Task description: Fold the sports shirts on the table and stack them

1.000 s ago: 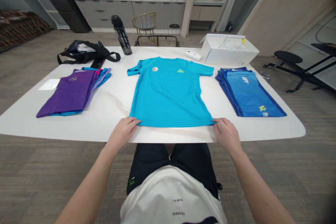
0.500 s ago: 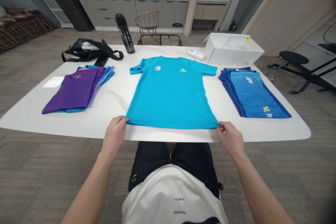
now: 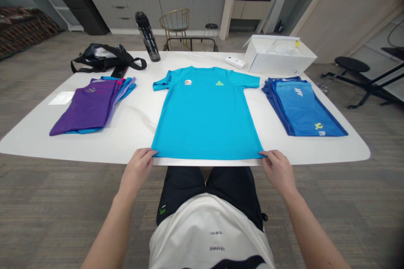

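Note:
A bright blue T-shirt [image 3: 208,113] lies flat, front side up, on the white table [image 3: 126,149], its collar pointing away from me. My left hand [image 3: 139,168] pinches the hem's left corner, and my right hand [image 3: 277,171] pinches the right corner. Both hands are at the table's near edge. On the left lies a stack of folded clothes with a purple one [image 3: 88,107] on top. To the right is a stack of folded blue clothes [image 3: 309,109] with a lighter blue panel showing.
Toward the back left are a black bag [image 3: 105,56] and an upright dark bottle [image 3: 147,38]. A white box [image 3: 277,56] and a small white device [image 3: 235,62] stand at the back right. A white sheet [image 3: 62,98] lies beside the purple stack.
Both hands have drawn the shirt's hem slightly toward me, closer to the table's near edge. The shirt looks smoother, and the camera view has shifted a little.

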A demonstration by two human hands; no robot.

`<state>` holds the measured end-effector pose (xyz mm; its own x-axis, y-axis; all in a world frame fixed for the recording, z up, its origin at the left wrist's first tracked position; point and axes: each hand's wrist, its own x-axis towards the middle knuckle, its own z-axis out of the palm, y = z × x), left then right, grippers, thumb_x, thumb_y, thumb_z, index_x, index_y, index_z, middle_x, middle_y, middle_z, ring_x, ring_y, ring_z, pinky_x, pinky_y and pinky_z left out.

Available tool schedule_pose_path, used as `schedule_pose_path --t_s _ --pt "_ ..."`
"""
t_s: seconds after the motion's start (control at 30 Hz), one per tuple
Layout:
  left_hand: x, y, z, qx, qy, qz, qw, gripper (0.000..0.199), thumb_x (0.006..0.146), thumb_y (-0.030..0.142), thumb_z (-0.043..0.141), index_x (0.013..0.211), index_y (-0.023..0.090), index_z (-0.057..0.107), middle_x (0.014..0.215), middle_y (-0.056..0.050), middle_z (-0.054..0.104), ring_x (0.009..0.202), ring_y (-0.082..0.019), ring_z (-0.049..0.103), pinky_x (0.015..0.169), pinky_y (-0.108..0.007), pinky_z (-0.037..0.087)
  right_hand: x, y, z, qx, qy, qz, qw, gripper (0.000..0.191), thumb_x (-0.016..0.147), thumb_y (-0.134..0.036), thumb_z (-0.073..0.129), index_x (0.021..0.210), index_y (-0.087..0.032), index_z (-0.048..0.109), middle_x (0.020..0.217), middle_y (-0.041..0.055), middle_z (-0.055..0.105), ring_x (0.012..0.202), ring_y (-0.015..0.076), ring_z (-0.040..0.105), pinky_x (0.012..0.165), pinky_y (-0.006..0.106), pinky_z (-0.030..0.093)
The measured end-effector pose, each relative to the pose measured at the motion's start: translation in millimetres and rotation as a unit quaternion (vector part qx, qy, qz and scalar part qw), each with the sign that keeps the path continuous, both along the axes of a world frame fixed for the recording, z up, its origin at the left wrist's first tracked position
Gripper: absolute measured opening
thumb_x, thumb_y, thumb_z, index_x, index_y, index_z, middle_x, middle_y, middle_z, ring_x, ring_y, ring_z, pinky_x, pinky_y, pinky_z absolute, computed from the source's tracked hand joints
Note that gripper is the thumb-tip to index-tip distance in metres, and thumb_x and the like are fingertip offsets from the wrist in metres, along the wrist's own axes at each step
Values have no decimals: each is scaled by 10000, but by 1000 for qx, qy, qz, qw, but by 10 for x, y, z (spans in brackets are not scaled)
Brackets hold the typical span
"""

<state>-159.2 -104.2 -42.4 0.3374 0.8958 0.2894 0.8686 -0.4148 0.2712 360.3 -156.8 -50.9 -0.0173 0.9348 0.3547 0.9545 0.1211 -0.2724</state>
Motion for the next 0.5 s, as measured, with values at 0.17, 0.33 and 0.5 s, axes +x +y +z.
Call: schedule_pose_path --t_s 0.17,0.33,0.5 --pt "1 -63 -56 4 -9 0 1000 265 966 193 464 1061 214 711 1054 -94 691 1028 -269 602 949 -435 519 13 -36 -28 13 -20 2 1000 257 970 -241 491 1095 -199 711 913 78 676 856 238 625 805 378 464" --pt "-5 -118 -45 7 -9 2 1000 252 973 179 459 1034 205 702 1034 -93 687 1024 -266 592 950 -431 511 5 -99 -59 16 -17 7 1000 273 979 -256 478 1110 -205 712 919 83 680 863 236 625 815 382 461" --pt "-54 -136 -49 13 2 13 1000 243 969 175 459 1024 196 695 1037 -99 682 1025 -274 588 952 -437 503 -38 -131 -65 2 -28 17 999 289 990 -266 460 1123 -195 706 907 87 678 873 235 624 810 380 440"
